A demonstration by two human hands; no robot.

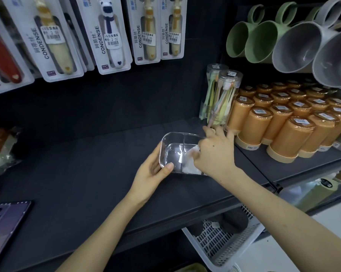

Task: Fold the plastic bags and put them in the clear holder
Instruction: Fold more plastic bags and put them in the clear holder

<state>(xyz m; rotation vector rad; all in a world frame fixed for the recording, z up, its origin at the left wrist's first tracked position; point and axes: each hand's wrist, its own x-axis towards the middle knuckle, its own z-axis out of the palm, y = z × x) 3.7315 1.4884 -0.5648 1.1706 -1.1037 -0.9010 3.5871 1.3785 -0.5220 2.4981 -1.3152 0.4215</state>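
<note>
Phone (6,222): purple, lower L, flat on the black shelf (77,163).
Toothbrush packs (110,34): hang in a row above shelf, price stickers on.
L hand (152,173): grips L end of clear holder (171,152); thumb curled over near wall, other fingers wrap round the end.
Clear holder: sits on shelf, mid-frame, a divider splits it in 2. L compartment shows nothing but clear plastic.
Plastic bag (191,165): white, folded, lies in R compartment of holder, partly under R hand.
R hand (214,152): over R compartment, touching the bag at thumb side; fingers point away, blurred. Can't tell if it pinches the bag or just presses.
Toothbrush tubes (222,95): 2 clear, upright, just behind R hand.
Orange cups (283,124): packed rows, R of tubes, upside down.
Mugs (250,40): green + grey, upper R, mouths facing cam.
White basket (224,242): below shelf, lower R.
</note>
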